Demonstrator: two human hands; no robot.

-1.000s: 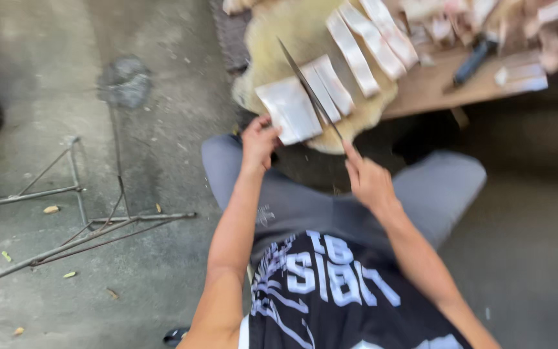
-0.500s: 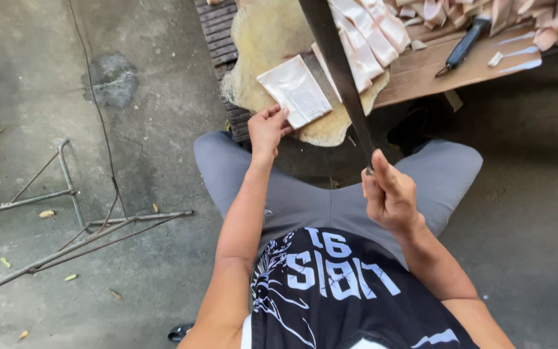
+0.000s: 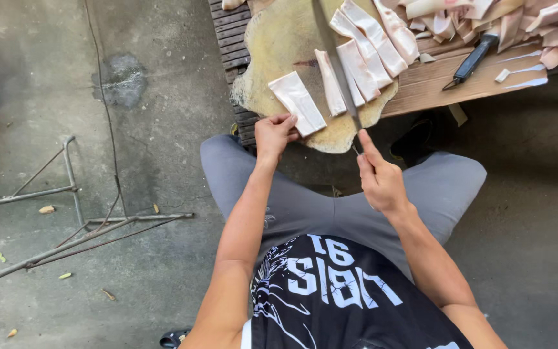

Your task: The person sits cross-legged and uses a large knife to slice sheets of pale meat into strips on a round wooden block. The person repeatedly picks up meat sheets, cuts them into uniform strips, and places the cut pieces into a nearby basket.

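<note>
Two hands work at the near edge of a round, yellowed chopping block [image 3: 279,52], worn and ragged at its rim. At about 11 o'clock from the lap, the left hand [image 3: 276,134] pinches the near end of a pale, flat rectangular strip [image 3: 297,101] with curled fingers. At 1 o'clock, the right hand [image 3: 379,178] is wrapped around the handle of a long knife [image 3: 337,64], forefinger laid along its spine; the dark, narrow blade runs up across the block between more pale strips [image 3: 363,52]. Beyond, at 2 o'clock, a black-handled tool [image 3: 471,61] lies on the brown slatted wooden surface [image 3: 434,87] beside a heap of cut pieces [image 3: 518,19]. Compared with half a second ago, the knife has come down onto the block, and the left hand has closed on the strip's end.
</note>
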